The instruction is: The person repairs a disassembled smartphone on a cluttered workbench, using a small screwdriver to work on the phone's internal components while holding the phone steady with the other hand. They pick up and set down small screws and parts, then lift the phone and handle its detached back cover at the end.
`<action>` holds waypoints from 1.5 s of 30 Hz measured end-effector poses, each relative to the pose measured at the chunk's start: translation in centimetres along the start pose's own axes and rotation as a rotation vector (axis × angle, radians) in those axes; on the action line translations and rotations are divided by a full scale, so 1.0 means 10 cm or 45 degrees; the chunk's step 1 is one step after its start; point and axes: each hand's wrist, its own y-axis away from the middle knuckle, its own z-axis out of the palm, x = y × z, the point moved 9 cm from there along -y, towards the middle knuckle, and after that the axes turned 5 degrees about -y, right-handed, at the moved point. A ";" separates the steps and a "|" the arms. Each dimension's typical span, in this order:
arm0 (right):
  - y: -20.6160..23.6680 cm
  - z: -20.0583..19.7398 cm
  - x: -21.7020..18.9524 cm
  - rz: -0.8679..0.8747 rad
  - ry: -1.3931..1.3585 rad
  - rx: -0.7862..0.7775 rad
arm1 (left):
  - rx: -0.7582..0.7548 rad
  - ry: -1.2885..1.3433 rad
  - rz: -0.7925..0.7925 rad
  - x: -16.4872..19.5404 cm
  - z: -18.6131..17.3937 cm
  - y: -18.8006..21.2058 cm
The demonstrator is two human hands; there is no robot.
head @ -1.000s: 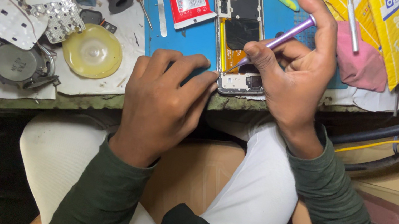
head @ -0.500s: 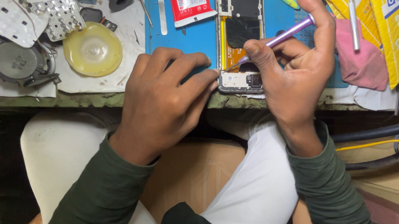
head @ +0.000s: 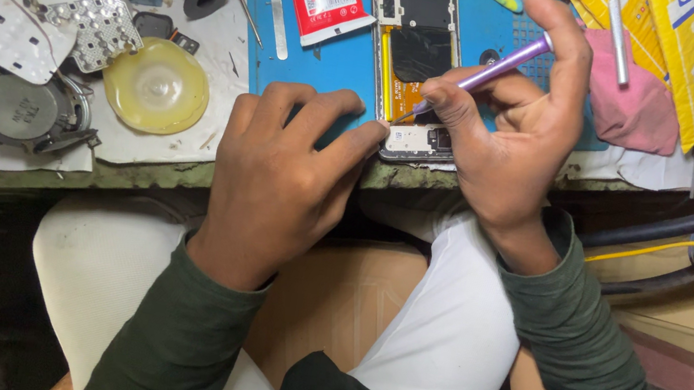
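Hands barely shifted from a second ago: right hand (head: pixel 512 147) keeps its closed grip on the purple tool (head: pixel 487 73), tip probing the opened phone (head: pixel 415 57) on the worktop (head: pixel 157 165), left hand (head: pixel 285 176) empty, fingers pressing its lower edge

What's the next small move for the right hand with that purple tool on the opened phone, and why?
Probably a gentle lift with the tip. The right hand grips the slim purple metal-tipped tool like a pen, tip down at the lower part of the opened back-less phone, by the orange flex. The left hand presses on the phone's lower edge, steadying it on the blue mat.
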 end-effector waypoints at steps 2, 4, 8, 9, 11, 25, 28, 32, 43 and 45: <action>0.01 0.01 -0.02 -0.061 0.022 -0.033 | -0.006 -0.003 -0.014 0.00 0.02 0.00; 0.02 0.02 -0.06 -0.138 0.080 -0.057 | -0.009 -0.031 0.001 0.00 0.02 0.01; 0.05 0.02 -0.10 -0.220 0.083 -0.046 | 0.007 -0.139 0.073 0.05 0.04 0.02; 0.05 -0.02 -0.06 -0.163 0.052 -0.003 | 0.016 -0.171 0.088 0.07 0.04 0.03; 0.06 -0.09 0.06 -0.007 0.006 0.102 | 0.016 -0.206 0.101 0.09 0.07 0.04; 0.16 -0.03 0.02 -0.293 0.066 -0.084 | 0.037 -0.159 0.074 0.05 0.09 0.07; 0.16 -0.04 0.04 -0.271 0.069 -0.066 | 0.037 -0.087 0.019 0.01 0.07 0.05; 0.16 -0.05 0.04 -0.265 0.085 -0.054 | 0.016 0.029 -0.055 -0.03 0.05 0.04; 0.17 -0.05 0.05 -0.222 0.024 -0.046 | 0.023 0.064 -0.109 -0.05 0.06 0.04; 0.18 -0.04 0.04 -0.236 0.053 -0.054 | 0.029 0.060 -0.104 -0.05 0.05 0.05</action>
